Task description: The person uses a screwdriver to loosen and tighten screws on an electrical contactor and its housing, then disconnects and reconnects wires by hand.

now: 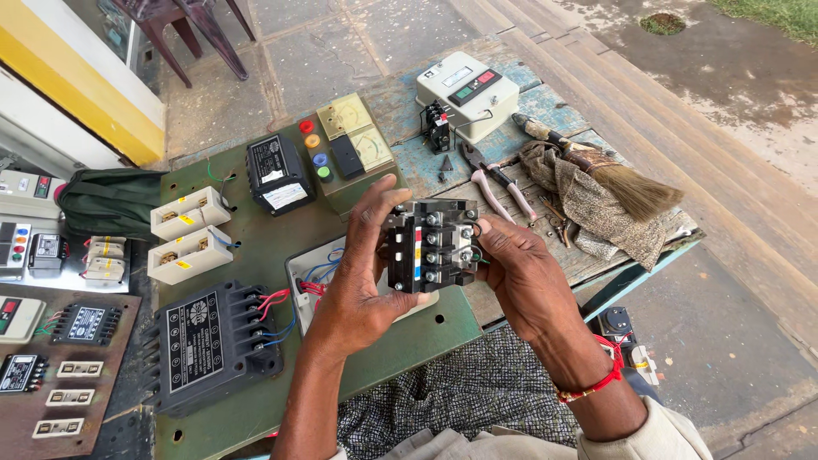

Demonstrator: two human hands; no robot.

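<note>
I hold a black electrical contactor block (432,247) with silver screw terminals and coloured markers up in front of me. My left hand (360,273) grips its left side, thumb and fingers wrapped round the body. Against the block's right side rests my right hand (521,277), fingertips at the terminals; a red thread band circles that wrist. Below the block lies an open white box (305,281) with red and blue wires, partly hidden by my left hand.
A green panel (256,230) carries a black transformer (213,345), two white fuse holders (189,230), a black module (277,173), and meters with coloured lamps (354,136). Pliers (496,183), a brush (618,183), a cloth and a grey starter box (469,92) lie on the wooden bench.
</note>
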